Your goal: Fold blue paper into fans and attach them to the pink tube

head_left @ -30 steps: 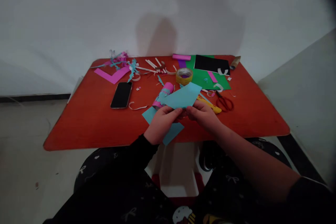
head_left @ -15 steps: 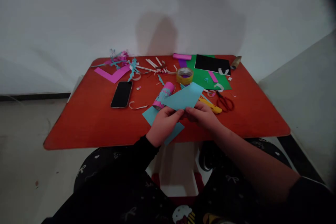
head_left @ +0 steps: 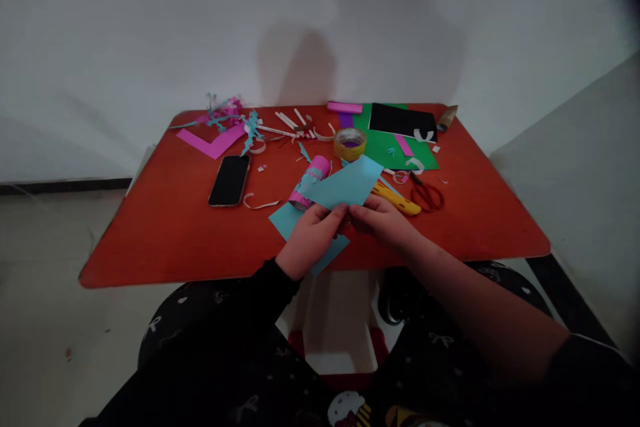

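Observation:
Between my two hands is a piece of light blue paper (head_left: 347,183), held up over the near part of the table. My left hand (head_left: 311,237) pinches its lower edge with thumb and fingers. Close beside it, my right hand (head_left: 385,219) pinches the same edge further right. Another light blue sheet (head_left: 285,219) lies on the table, partly hidden under my left hand. Just behind the held paper lies a pink tube with blue paper strips (head_left: 313,179). A yellow utility knife (head_left: 397,200) lies beyond my right hand.
On the red table (head_left: 165,233) lie a phone (head_left: 229,180), a tape roll (head_left: 350,144), scissors (head_left: 427,193), a green sheet (head_left: 383,153) with a black sheet (head_left: 403,121) on it, and a pink paper piece (head_left: 213,145). Scraps (head_left: 253,130) are scattered along the back, near the wall.
Almost nothing differs. The whole view has shifted very slightly, and both hands keep their pinch on the blue paper.

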### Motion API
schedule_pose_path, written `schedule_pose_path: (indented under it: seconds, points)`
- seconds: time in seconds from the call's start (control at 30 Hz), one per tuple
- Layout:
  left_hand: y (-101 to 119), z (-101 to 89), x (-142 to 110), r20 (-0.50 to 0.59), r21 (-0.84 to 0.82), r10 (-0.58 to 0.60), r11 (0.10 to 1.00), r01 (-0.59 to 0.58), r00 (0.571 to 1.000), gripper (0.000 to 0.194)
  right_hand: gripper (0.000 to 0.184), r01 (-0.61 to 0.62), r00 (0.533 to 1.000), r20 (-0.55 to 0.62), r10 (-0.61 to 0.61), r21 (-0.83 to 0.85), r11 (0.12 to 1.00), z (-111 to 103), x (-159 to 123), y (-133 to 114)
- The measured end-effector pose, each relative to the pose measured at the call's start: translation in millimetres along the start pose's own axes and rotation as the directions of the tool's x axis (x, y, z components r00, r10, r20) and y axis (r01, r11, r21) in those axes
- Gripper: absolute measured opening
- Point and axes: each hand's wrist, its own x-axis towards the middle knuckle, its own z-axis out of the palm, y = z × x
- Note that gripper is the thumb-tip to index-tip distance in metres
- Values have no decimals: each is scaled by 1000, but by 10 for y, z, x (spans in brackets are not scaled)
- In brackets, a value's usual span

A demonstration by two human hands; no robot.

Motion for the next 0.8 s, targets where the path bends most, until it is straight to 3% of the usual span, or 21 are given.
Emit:
schedule_pose_path:
  seconds: [0.5, 0.8]
  points:
    - [12, 16, -14, 18, -42, -10, 999, 10, 1000, 44, 40, 1, 1000, -20, 0, 21, 1000, 42, -5, -11]
    - [-64, 14, -11, 3, 28, -3, 1000, 3, 1000, 40, 42, -157, 988, 11, 157, 128, 979, 30, -8, -20]
